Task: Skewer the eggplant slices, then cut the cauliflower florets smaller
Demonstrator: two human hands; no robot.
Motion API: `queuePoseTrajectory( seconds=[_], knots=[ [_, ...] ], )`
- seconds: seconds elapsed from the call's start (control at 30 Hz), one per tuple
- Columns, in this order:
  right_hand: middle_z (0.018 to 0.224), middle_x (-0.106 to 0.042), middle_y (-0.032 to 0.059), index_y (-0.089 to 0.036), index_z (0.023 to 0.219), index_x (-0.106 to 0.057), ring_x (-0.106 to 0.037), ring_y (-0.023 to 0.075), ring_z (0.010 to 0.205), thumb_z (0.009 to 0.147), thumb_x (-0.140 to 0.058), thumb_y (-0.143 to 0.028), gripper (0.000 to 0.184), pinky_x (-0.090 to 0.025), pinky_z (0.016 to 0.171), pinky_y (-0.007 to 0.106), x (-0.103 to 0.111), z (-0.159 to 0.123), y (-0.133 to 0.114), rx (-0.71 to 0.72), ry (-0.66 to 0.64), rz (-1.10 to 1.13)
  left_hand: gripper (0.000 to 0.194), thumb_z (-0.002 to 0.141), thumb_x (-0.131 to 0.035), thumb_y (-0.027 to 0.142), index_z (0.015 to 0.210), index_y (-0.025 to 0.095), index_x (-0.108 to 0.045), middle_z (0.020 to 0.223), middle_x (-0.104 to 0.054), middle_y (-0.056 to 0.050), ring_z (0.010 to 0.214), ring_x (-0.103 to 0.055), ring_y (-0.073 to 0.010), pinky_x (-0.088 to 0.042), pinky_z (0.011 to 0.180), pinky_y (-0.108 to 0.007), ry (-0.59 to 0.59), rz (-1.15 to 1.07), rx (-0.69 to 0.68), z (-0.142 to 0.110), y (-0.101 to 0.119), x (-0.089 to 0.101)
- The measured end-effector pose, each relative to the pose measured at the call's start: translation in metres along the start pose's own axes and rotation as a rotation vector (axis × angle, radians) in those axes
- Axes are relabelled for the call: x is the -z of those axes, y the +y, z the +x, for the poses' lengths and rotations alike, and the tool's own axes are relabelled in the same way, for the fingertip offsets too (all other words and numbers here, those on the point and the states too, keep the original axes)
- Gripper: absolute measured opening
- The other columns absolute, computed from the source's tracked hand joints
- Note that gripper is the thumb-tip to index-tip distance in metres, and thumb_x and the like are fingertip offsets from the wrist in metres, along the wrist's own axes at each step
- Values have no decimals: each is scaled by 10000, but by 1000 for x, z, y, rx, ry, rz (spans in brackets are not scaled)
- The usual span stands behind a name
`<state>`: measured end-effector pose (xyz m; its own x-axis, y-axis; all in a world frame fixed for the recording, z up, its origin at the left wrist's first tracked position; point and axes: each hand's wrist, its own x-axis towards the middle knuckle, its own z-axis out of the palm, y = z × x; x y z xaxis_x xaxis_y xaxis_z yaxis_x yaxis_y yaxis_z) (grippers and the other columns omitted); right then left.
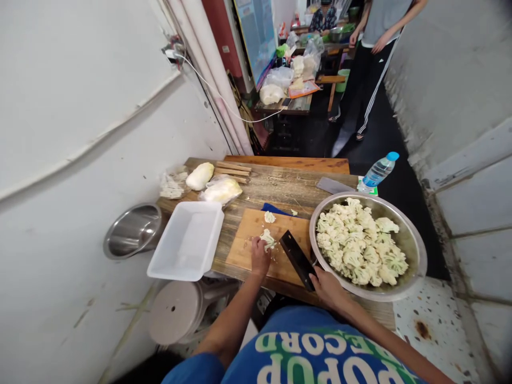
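Note:
My left hand (260,257) has its fingers closed on a cauliflower floret (268,239) that rests on the wooden cutting board (244,242). In my right hand (326,287) is a cleaver (296,257) with a dark blade, held over the board's right part, a little apart from the floret. Another floret (269,217) lies near the board's far edge, and small crumbs are scattered around. Just right of the board stands a large steel bowl (420,261) heaped with cauliflower florets (360,245).
Left of the board sits a white plastic tub (216,226), with a steel pot (132,232) beyond it. Wrapped cabbages (221,190), a second blade (334,185) and a water bottle (378,172) lie farther back. A stool (176,312) is below. Two people (386,26) are in the background.

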<state>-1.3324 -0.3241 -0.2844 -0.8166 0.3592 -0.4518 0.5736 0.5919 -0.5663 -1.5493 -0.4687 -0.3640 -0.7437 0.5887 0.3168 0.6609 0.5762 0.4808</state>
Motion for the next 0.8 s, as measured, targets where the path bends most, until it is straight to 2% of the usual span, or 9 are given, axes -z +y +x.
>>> queuePoseTrajectory(
  seconds=[0.13, 0.27, 0.43, 0.6, 0.7, 0.8],
  knots=[
    [937, -697, 150, -107, 1064, -580, -652, 214, 855, 934, -344, -264, 312, -409, 747, 279, 0, 3, -2, 20, -33, -46, 167, 733, -521, 68, 837, 199, -506, 1115, -503, -129, 1088, -497, -247, -436, 937, -410, -67, 70, -49, -8, -15, 3],
    [942, -700, 145, -109, 1053, -587, -652, 215, 868, 936, -342, -261, 311, -413, 757, 283, -1, 10, -6, 49, -84, -62, 120, 769, -555, 149, 861, 209, -507, 1107, -506, -115, 1106, -498, -244, -440, 952, -419, -35, 91, -29, -26, -29, 19],
    [947, -698, 151, -109, 1039, -581, -656, 216, 867, 946, -317, -271, 324, -412, 725, 273, -5, 18, -11, 107, -122, -95, 168, 801, -585, 286, 921, 190, -518, 1122, -495, -128, 1152, -485, -255, -432, 974, -434, -15, 53, -23, -40, -25, 31],
    [934, -694, 157, -100, 1042, -575, -655, 226, 870, 947, -305, -276, 336, -405, 704, 274, -9, 19, -12, 160, -111, -89, 115, 840, -550, 301, 848, 194, -508, 1126, -527, -133, 1148, -494, -246, -442, 951, -440, 32, -17, 44, -36, -22, 28],
    [941, -693, 157, -98, 1055, -571, -654, 222, 867, 950, -294, -277, 346, -402, 707, 273, -9, 19, -13, 161, -106, -84, 154, 838, -552, 294, 948, 192, -515, 1063, -553, -114, 1081, -528, -235, -467, 909, -421, 7, -40, 69, -36, -24, 24],
    [947, -695, 143, -110, 1053, -572, -653, 207, 869, 951, -295, -276, 338, -402, 716, 262, -9, 20, -16, 155, -118, -75, 295, 823, -565, 262, 1101, 186, -501, 1062, -535, -107, 1047, -531, -230, -469, 907, -409, 27, -25, 107, -37, -24, 22]
  ],
)
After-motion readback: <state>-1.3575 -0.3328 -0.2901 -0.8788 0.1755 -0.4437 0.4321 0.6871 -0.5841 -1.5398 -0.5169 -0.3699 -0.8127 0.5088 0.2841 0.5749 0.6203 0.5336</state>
